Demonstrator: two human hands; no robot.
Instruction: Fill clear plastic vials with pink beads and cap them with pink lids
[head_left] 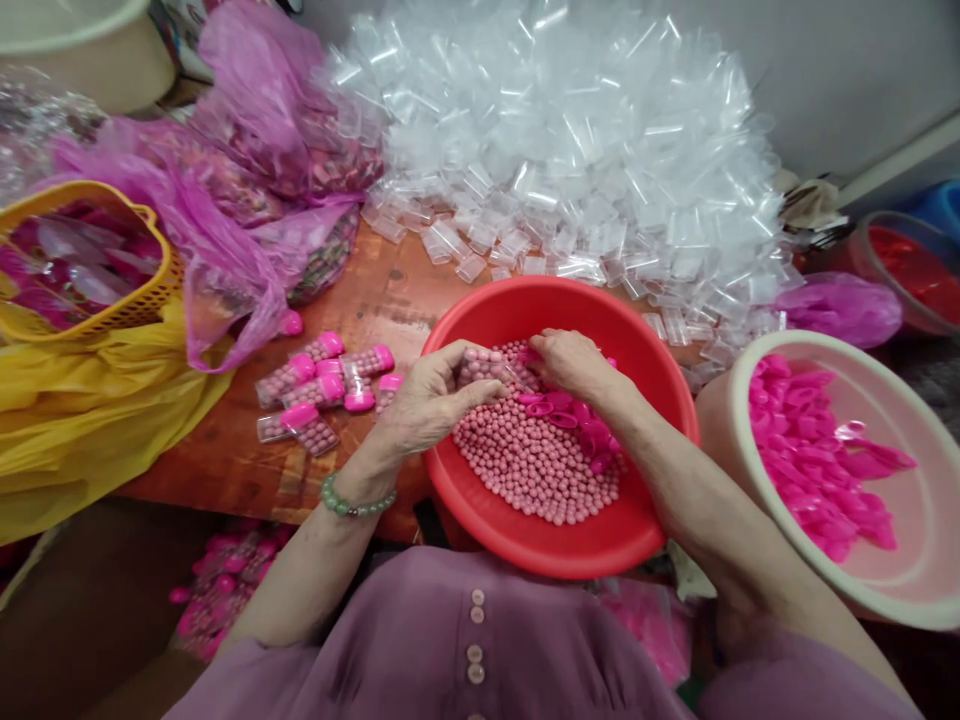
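Bead-filled clear bottle (481,366) sits in the curled left hand (429,402) above the red basin (525,550); bent right hand (574,362) beside it, hold unclear; capped bottles (304,390), heaped clear containers (570,150) and cream tub (721,432) surround the basin

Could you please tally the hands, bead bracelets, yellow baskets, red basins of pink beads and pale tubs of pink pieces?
Hands: 2 (left hand, right hand)
Bead bracelet: 1
Yellow basket: 1
Red basin of pink beads: 1
Pale tub of pink pieces: 1
Total: 6
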